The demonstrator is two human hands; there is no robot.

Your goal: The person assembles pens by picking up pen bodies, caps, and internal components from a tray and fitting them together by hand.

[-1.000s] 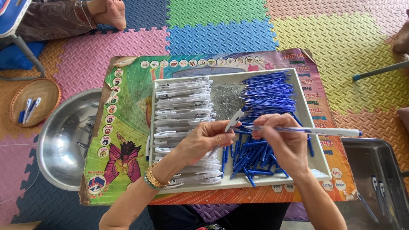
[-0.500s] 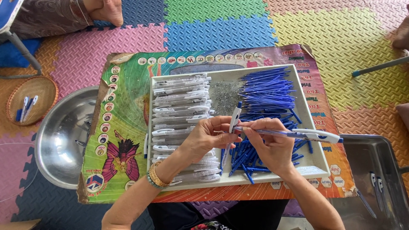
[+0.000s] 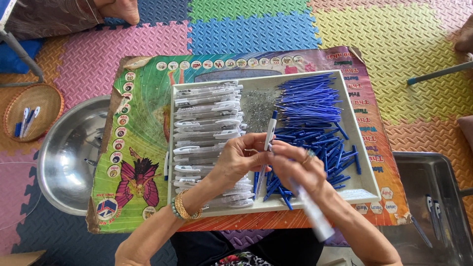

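Swinging white pen barrel [image 3: 269, 132] upright from level: left hand [image 3: 241, 158] pinching it, right hand [image 3: 295, 167] gripping blurred pen [image 3: 310, 209], assembly proceeding.

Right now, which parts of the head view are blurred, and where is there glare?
In the head view, the white pen barrel under the right hand is smeared by motion blur; the left hand and the white tray stay sharp; soft glare lies on the steel bowl.

Head camera looks steeply down, close over the white tray [image 3: 354, 162].
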